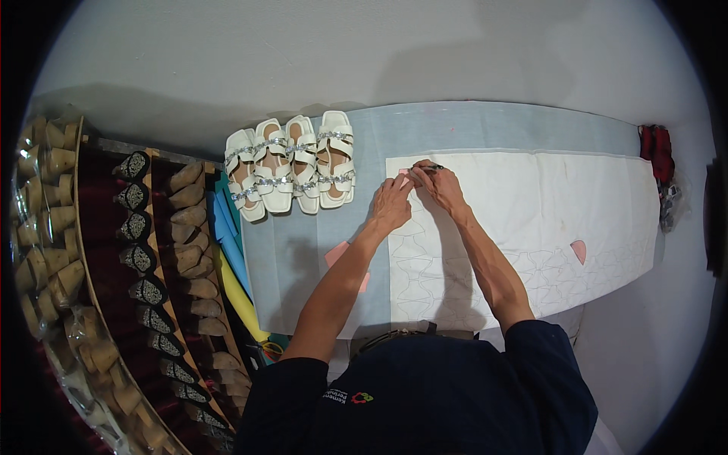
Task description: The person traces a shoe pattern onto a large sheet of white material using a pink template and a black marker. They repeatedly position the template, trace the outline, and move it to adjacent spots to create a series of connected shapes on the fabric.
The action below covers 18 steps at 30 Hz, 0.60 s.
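One white sheet [531, 201], outlines drawn | at its far left corner, left hand [391, 203], fingers extended, on pink template [403, 175] | right hand [439, 186] gripping dark pen [432, 166] | white jewel-strapped sandals [278, 202] over there, leftward

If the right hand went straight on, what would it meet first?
The right hand would probably meet the pink piece first, near the far left corner of the white sheet; whether they already touch is unclear.
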Each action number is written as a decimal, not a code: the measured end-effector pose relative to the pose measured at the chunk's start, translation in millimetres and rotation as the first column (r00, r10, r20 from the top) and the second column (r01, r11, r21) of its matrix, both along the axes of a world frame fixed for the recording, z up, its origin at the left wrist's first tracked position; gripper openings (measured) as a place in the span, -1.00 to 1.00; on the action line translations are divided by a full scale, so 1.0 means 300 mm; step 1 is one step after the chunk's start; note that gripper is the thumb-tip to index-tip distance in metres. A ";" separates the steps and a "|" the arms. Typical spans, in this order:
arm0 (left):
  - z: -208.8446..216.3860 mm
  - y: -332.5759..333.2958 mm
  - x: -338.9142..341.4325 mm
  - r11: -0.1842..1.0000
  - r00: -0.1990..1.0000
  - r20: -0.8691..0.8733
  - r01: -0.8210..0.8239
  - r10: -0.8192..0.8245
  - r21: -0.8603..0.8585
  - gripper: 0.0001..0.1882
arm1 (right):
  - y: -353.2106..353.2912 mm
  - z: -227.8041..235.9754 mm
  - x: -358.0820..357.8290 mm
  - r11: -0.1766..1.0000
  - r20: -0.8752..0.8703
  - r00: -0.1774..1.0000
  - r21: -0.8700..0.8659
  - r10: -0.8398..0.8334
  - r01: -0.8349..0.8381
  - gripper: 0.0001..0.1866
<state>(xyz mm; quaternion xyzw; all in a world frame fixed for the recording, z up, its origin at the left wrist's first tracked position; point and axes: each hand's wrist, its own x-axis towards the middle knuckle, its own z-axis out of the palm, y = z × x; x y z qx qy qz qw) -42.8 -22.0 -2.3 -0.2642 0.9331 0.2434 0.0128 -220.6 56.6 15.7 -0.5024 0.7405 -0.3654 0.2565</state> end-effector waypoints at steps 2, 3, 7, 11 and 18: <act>-0.013 -0.015 0.012 1.000 1.000 -0.022 0.015 -0.015 0.007 -0.35 | 0.027 -0.005 0.009 1.000 -0.008 1.000 -0.016 0.005 -0.005 -0.62; -0.023 -0.024 0.021 1.000 0.999 -0.038 0.018 -0.018 0.008 -0.33 | 0.040 -0.003 0.016 1.000 -0.012 1.000 -0.025 0.010 -0.010 -0.63; -0.031 -0.055 0.029 0.998 0.995 -0.093 0.045 -0.040 0.053 -0.26 | 0.108 0.025 0.031 0.999 -0.031 0.999 -0.011 -0.039 0.039 -0.65; -0.027 -0.113 0.009 0.979 0.996 -0.075 0.063 -0.049 0.192 -0.29 | 0.161 0.031 0.025 0.998 -0.098 0.994 -0.019 -0.056 0.054 -0.65; -0.007 -0.280 -0.067 0.892 0.983 -0.040 0.181 -0.181 0.415 -0.39 | 0.139 0.060 0.097 0.985 0.310 0.938 0.119 -0.155 0.124 -0.63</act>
